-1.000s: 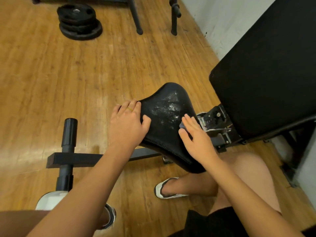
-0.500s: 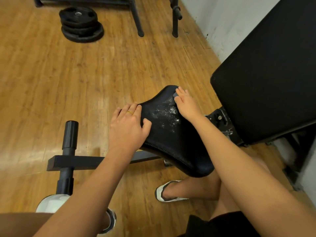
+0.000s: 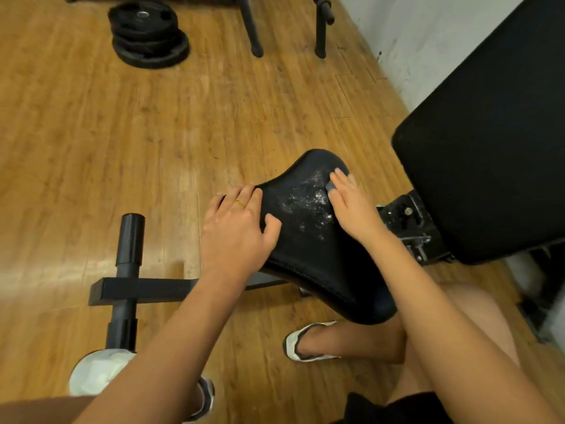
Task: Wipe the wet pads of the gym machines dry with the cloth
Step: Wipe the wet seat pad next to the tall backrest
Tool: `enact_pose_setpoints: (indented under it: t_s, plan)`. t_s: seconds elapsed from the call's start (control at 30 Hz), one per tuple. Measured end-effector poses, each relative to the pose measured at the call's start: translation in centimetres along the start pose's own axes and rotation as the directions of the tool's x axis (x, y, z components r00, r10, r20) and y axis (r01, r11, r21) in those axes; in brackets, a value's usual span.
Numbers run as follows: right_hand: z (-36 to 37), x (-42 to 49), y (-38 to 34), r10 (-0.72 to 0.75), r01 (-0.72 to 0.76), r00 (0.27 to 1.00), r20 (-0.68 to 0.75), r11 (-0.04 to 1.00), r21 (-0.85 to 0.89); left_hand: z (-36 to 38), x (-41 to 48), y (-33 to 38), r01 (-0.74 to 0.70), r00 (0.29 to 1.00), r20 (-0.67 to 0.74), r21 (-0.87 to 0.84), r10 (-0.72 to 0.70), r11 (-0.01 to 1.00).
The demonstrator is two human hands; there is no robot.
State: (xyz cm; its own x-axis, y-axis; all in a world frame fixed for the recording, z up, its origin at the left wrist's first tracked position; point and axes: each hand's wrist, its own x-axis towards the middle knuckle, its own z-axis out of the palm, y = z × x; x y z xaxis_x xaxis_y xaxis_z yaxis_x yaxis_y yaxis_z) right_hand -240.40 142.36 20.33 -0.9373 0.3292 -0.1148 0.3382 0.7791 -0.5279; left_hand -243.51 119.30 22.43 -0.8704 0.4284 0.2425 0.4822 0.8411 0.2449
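Observation:
A black seat pad of a bench tilts up in the middle of the view, with shiny water droplets on its upper half. My left hand lies flat on the pad's left edge, thumb resting on top. My right hand presses a small grey cloth against the pad's upper right side; only a corner of the cloth shows under the fingers. The large black back pad rises at the right.
The bench's black cross frame and foot bar lie on the wooden floor at the left. Stacked weight plates sit at the top left beside two rack legs. A white wall runs along the right. My knees and feet are below the pad.
My right hand with the cloth went up from the pad's middle to its top edge, then slid back down a little along the right side. My left hand stayed put.

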Motion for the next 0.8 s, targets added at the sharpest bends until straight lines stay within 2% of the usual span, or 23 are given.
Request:
enact_pose_setpoints:
  t_s: [0.1, 0.2, 0.3, 0.43, 0.6, 0.8]
  plan:
    - [-0.8, 7.0, -1.1, 0.025, -0.024, 0.998, 0.051, 1.0, -0.02, -0.2, -0.2, 0.1, 0.015, 1.0, -0.006, -0.008, -0.015, 1.0]
    - [-1.1, 9.3, -1.7, 0.019, -0.016, 0.993, 0.113, 0.999, -0.031, -0.5, -0.2, 0.3, 0.018, 1.0, 0.01, -0.002, -0.018, 1.0]
    - [-0.7, 6.6, -1.1, -0.004, 0.002, 0.998, 0.065, 1.0, 0.023, -0.5, -0.1, 0.3, 0.017, 1.0, 0.025, 0.007, -0.017, 1.0]
    - [0.1, -1.7, 0.0, -0.03, 0.028, 0.999, 0.015, 0.994, 0.103, -0.1, -0.1, 0.2, 0.023, 1.0, 0.011, 0.003, -0.023, 1.0]
    - [0.8, -11.3, 0.4, -0.059, 0.059, 0.998, -0.025, 0.998, 0.03, 0.0, 0.0, 0.2, 0.025, 1.0, -0.006, -0.019, -0.025, 1.0]
    - [0.5, -4.0, 0.0, -0.041, 0.041, 0.999, -0.001, 0.999, -0.004, -0.1, -0.1, 0.2, 0.023, 1.0, -0.006, 0.003, -0.023, 1.0]
